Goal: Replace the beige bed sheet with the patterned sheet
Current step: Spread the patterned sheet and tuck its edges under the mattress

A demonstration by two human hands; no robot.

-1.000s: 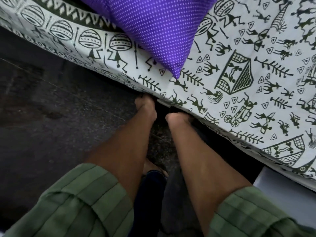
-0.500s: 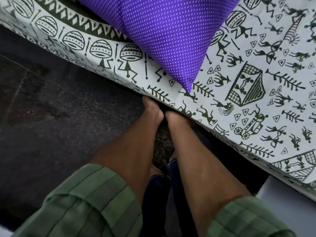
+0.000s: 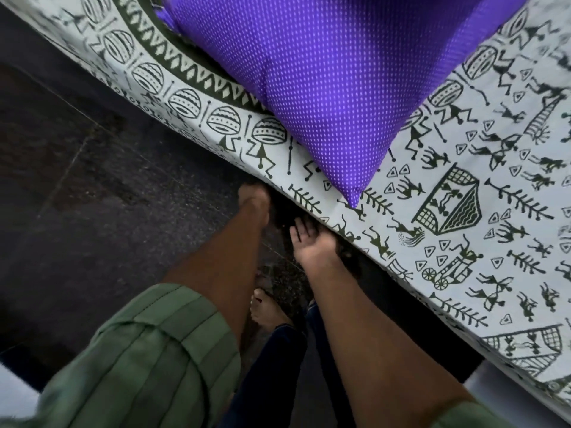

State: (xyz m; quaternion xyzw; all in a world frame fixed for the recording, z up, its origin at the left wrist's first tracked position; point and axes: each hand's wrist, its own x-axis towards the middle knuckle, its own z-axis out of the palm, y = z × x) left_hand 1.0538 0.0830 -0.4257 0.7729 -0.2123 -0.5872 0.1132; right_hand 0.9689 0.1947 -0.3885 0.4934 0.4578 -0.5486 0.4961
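Note:
The patterned sheet point(image 3: 463, 242), white with dark green folk figures, lies spread over the bed and runs diagonally from upper left to lower right. My left hand point(image 3: 254, 196) reaches to the sheet's hanging edge, and its fingers are hidden under that edge. My right hand point(image 3: 310, 244) is just below the bed's edge, palm turned up, fingers straight and holding nothing. No beige sheet is in view.
A purple pillow with white dots point(image 3: 324, 72) lies on the sheet, one corner pointing at the bed's edge. Dark stone floor point(image 3: 92, 196) fills the left. My bare foot point(image 3: 267, 310) stands close to the bed. A white surface point(image 3: 506, 393) shows at the lower right.
My right hand has come out from under the bed's edge and turned palm up with its fingers spread. The left hand stays at the edge. The view has shifted a little.

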